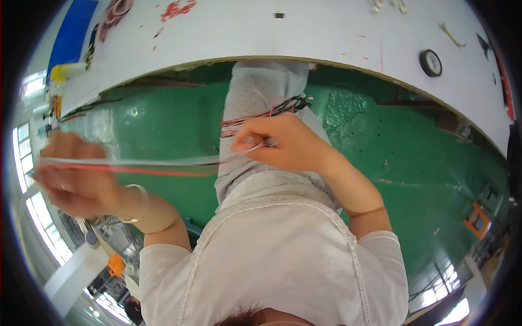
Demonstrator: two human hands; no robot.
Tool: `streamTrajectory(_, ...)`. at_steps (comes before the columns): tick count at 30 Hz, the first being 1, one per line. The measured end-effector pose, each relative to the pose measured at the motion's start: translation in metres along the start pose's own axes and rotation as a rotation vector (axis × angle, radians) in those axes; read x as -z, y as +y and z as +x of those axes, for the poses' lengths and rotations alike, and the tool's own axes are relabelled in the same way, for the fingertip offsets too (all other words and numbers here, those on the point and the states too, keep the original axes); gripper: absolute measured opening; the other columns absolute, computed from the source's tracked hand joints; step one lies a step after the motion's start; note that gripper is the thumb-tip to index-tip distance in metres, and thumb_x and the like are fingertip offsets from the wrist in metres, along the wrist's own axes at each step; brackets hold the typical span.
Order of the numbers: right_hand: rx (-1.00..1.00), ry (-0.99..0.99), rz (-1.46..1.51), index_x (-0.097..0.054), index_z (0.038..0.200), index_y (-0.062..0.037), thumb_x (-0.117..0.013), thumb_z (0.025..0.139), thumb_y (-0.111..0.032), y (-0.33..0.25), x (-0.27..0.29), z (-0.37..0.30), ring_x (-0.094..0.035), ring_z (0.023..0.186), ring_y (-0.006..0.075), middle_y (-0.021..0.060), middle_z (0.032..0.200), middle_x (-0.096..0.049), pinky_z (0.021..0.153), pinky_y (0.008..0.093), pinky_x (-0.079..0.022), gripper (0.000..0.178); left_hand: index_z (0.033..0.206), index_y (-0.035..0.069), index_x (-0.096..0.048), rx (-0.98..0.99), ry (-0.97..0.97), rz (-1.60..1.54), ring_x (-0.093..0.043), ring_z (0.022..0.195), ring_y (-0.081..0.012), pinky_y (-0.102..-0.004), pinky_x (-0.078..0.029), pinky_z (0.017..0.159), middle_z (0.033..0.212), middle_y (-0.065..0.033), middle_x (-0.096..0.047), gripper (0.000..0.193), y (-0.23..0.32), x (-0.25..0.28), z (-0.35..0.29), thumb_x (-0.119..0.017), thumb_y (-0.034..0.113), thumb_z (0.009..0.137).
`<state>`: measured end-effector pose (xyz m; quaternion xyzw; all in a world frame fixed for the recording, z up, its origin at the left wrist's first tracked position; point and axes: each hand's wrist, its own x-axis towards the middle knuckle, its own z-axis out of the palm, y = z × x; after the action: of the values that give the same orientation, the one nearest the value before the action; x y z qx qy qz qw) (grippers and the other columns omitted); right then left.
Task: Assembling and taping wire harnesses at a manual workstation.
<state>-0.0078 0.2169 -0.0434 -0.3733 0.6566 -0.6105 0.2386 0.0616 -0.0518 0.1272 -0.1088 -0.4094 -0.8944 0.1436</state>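
Several thin wires (pixel 163 163), white, black and red, stretch sideways in front of my body. Their right end is pinched between the closed fingers of my right hand (pixel 280 142), above my lap. At the far left, my left hand (pixel 79 176) is smeared by motion; the wires run across its fingers, but its grip cannot be made out. A bundle of red and black wires (pixel 255 120) lies over my lap just beyond my right hand, with dark ends towards the right.
A white table (pixel 326 35) curves across the far side. On it are a roll of black tape (pixel 430 63), red scraps (pixel 176 10) and a coil of reddish wires (pixel 115 13). An orange stool (pixel 478 220) stands on the green floor at right.
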Motion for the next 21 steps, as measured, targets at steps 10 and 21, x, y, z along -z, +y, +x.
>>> streamTrajectory(10,0.175,0.507,0.716,-0.057,0.087,-0.0035,-0.063,0.093,-0.015,-0.047,0.071,-0.074,-0.047,0.058,0.0060,0.0000,0.068,-0.051,0.052,0.0206,-0.040,0.014,0.094,0.001,-0.055,-0.384,0.604,0.113,-0.044,0.062,-0.0137,-0.0278,-0.036,0.057,0.074,-0.0035,-0.050,0.012,0.244,0.247,-0.048,-0.054,-0.004,0.083)
streamTrajectory(21,0.588,0.625,0.872,-0.054,0.072,-0.0082,-0.072,0.083,-0.012,-0.163,0.272,-0.252,-0.036,0.043,0.0074,-0.0033,0.051,-0.039,0.045,0.0218,-0.033,0.021,0.101,0.004,-0.061,-0.193,0.773,-0.110,-0.044,0.066,-0.0110,-0.0244,-0.033,0.056,0.082,-0.0016,-0.055,0.011,0.092,0.279,-0.040,-0.060,0.003,0.090)
